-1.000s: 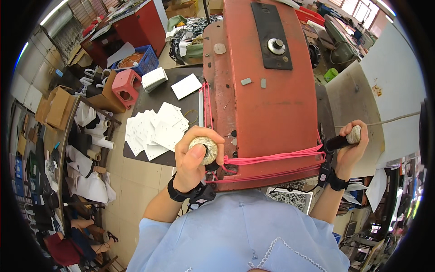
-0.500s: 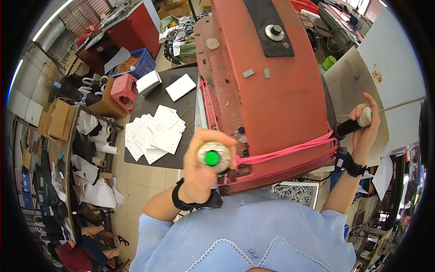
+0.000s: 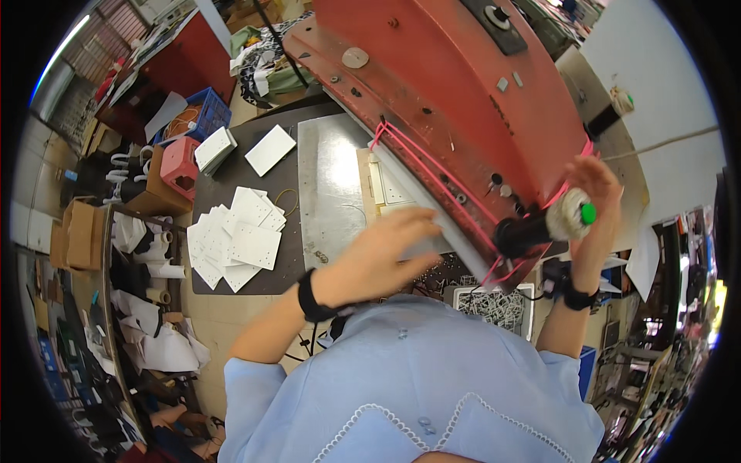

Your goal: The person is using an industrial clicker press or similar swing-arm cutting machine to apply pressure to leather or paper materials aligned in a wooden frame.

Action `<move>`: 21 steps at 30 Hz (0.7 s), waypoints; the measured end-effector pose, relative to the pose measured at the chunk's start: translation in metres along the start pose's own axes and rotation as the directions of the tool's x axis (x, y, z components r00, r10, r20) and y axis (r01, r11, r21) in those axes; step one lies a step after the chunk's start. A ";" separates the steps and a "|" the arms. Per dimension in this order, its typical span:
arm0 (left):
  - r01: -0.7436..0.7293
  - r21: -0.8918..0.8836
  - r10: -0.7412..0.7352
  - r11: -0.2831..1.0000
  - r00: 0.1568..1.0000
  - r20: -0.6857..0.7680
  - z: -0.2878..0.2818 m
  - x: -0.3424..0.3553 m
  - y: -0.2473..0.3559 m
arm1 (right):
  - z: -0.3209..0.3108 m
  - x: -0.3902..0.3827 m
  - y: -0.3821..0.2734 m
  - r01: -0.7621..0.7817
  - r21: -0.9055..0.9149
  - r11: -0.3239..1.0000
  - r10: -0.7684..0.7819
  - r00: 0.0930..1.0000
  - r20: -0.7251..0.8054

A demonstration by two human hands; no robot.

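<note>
The red swing-arm press head (image 3: 440, 92) stands angled to the right, with pink cord tied along its front edge. My left hand (image 3: 386, 251) is open, fingers spread, above the near edge of the metal press bed (image 3: 332, 177) and left of the head's front edge. My right hand (image 3: 596, 193), slightly blurred, is loosely open just behind a cord-wrapped handle (image 3: 567, 216) with a green button; whether it touches the handle is hidden. Past that hand is a second wrapped handle (image 3: 617, 104). Partly under the head, a pale flat piece (image 3: 391, 187) with white parts lies on the bed.
On the dark table at left are a loose pile of white punched cards (image 3: 239, 239), a stack of cards (image 3: 216, 150) and a white card block (image 3: 270, 150). A white tray (image 3: 494, 309) of small grey pieces sits below the head. A pink stool (image 3: 180, 166) stands farther left.
The press head has swung to the right, uncovering the metal bed. My left hand has let go of the green-buttoned handle. My right hand has come off the other handle.
</note>
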State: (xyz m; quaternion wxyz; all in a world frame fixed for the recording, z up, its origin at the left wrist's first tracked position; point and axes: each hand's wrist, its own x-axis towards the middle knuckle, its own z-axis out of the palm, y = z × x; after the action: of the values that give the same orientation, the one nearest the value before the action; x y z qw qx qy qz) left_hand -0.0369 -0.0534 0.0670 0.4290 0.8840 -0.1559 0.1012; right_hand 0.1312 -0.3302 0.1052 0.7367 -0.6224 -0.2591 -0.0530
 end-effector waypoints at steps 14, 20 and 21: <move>0.051 0.613 -0.027 0.788 0.998 -0.049 0.015 0.033 -0.095 | 0.023 -0.019 0.034 0.186 -0.671 0.718 -0.368 0.919 -0.139; -0.027 0.882 0.012 0.470 1.000 0.024 0.041 0.025 -0.089 | 0.079 -0.034 0.103 0.238 -0.670 0.703 -0.063 0.959 0.275; -0.021 0.917 -0.011 0.397 1.000 0.027 0.045 0.024 -0.088 | 0.086 -0.033 0.112 0.255 -0.669 0.698 -0.058 0.952 0.302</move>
State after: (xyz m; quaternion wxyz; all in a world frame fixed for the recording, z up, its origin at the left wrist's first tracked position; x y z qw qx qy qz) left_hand 0.0196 -0.0426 -0.0169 -0.1293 0.9752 -0.0835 0.1588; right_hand 0.1211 -0.2326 -0.0016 0.3981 -0.8315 -0.3653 -0.1288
